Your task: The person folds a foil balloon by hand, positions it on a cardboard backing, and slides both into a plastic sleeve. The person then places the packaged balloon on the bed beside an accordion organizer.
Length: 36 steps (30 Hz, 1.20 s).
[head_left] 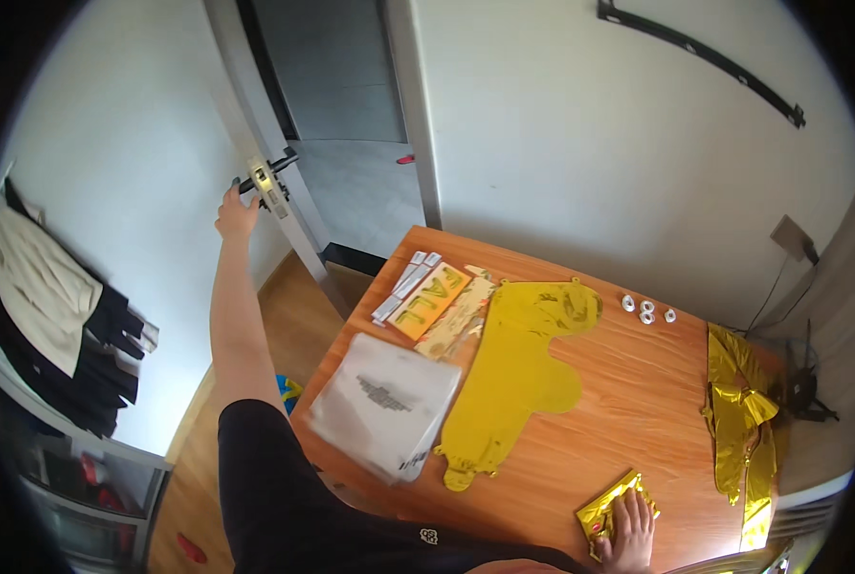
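My left hand [237, 212] is stretched far out to the left, its fingers closed round the end of a black lever door handle [247, 186]. The door [150, 124] stands ajar, with its metal latch plate showing on the edge. At the table's near side my right hand [631, 532] lies flat, fingers extended, on a small folded gold foil packet [595, 517]. A large deflated gold foil balloon [504, 383] is spread across the middle of the table. Left of it lies a clear plastic sleeve [379, 407] with grey printing.
On the wooden table [628, 402] are colourful printed cards [430, 301], several small white ribbon rolls [646, 312] and gold foil with a bow [745, 407]. Clothes [49, 287] hang at the left above a glass-fronted cabinet [92, 497]. A black device with antennas [810, 383] stands at the right.
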Tool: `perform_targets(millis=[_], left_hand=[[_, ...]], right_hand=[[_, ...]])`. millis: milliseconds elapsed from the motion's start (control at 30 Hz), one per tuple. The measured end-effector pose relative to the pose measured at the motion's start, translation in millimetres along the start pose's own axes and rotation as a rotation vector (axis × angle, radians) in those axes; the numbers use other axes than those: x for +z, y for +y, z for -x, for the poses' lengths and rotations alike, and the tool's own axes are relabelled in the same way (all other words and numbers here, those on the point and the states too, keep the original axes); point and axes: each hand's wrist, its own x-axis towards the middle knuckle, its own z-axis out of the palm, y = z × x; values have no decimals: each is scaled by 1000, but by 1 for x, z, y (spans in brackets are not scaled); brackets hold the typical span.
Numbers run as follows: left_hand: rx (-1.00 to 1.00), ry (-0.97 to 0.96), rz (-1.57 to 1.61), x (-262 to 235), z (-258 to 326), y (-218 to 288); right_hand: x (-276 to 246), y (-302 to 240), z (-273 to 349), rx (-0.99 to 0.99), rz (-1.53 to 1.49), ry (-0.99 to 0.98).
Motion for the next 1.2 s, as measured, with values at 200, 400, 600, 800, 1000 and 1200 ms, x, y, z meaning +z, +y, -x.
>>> perform_targets(millis=[200,400,600,800,1000,1200], left_hand=[[-11,-29,57,-38,12,-130],[-14,-35,139,-46,16,-224],[-30,12,235,-43,15,-304],[-9,-51,363,-45,13,-353],[100,73,829,-1,24,-455],[108,-29,1303,68,172,-582]], right_hand=[[10,-84,41,18,-20,-40],[33,-136,72,32,-10,-12],[75,-183,89,6,-10,16],[114,-222,114,-19,18,46],[114,-224,114,-89,33,44],[137,-207,113,-142,36,39]])
